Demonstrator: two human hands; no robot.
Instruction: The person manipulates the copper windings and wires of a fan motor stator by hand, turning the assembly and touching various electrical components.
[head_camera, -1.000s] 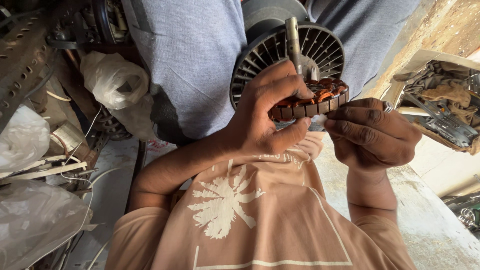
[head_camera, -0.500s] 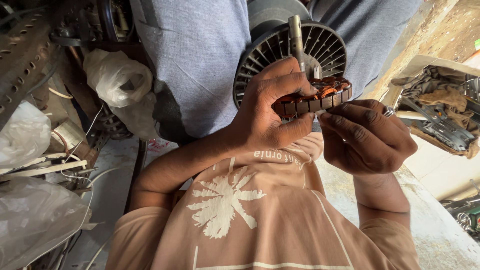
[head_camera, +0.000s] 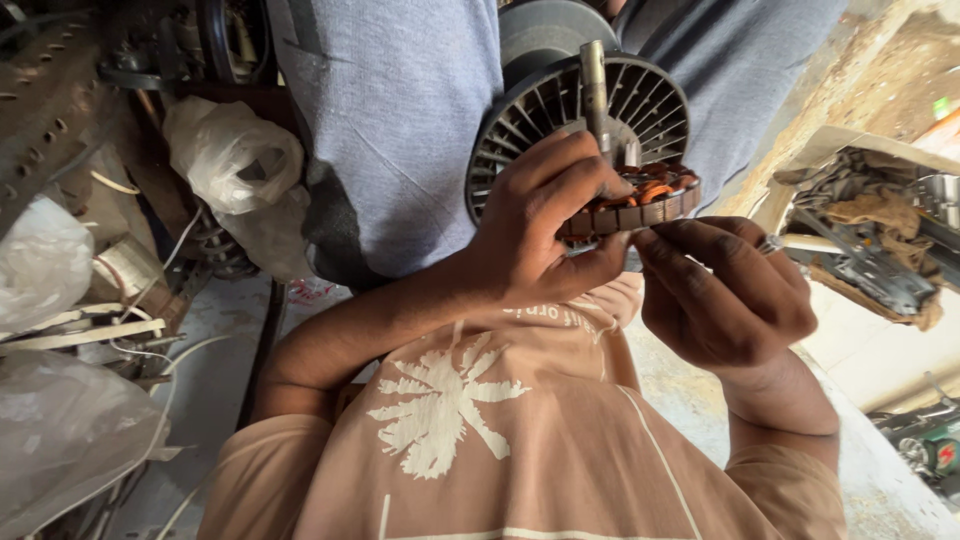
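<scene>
Head view, looking down over the wearer's chest. The left hand (head_camera: 545, 225) was raised in front of the body with the forearm running up from the lower left and the wrist bent inward; its fingers were curled closed over the near edge of a wound stator ring (head_camera: 640, 205), the thumb lying beneath the ring. The right hand (head_camera: 725, 295) came up from the lower right, forearm nearly upright, its fingers drawn together and pinching the ring's lower right edge from below; a ring (head_camera: 768, 244) showed on one finger. The stator, a flat laminated ring with copper-coloured coils on top, was thus held between both hands just above the chest. Directly behind it stood a round finned motor housing (head_camera: 525, 120) with a steel shaft (head_camera: 594, 85) projecting toward the camera, set between grey trouser legs (head_camera: 400, 130). White plastic bags (head_camera: 235, 150) lay to the left; a cardboard box of metal scrap (head_camera: 860, 230) lay to the right.
</scene>
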